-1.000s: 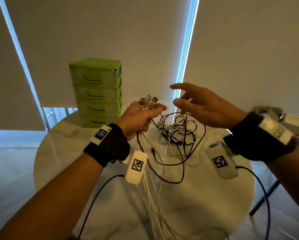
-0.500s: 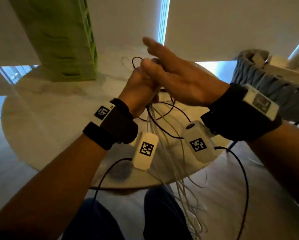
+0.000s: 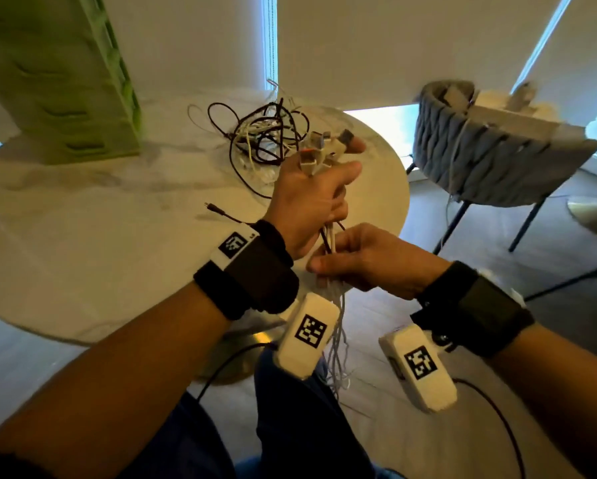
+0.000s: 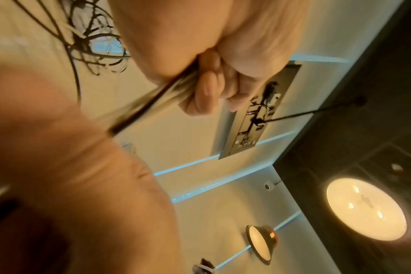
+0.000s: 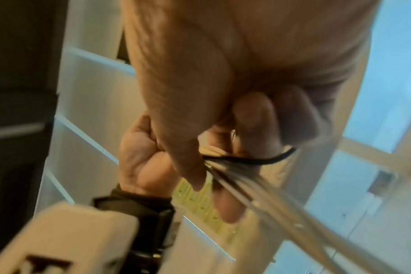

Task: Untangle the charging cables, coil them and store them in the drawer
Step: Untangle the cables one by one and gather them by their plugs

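Note:
My left hand (image 3: 311,198) grips a bundle of white and dark charging cables (image 3: 330,236), with several plug ends (image 3: 319,152) sticking up above its fingers. Just below it, my right hand (image 3: 362,261) pinches the same bundle where the white strands (image 3: 338,326) hang down past the table edge. In the left wrist view the fingers (image 4: 209,89) curl round the cables (image 4: 153,100). In the right wrist view the thumb and fingers (image 5: 253,126) close on the strands (image 5: 242,187). A tangled pile of dark and white cables (image 3: 262,136) lies on the table. The green drawer unit (image 3: 58,77) stands at far left.
The round marble table (image 3: 82,236) reaches to my lap. A loose dark cable end (image 3: 217,212) lies near my left wrist. A grey woven chair (image 3: 490,146) holding white objects stands to the right, beyond the table edge.
My right hand dropped from above the left hand to below it and now pinches the hanging strands. My head tilted down, so the view shows table and lap.

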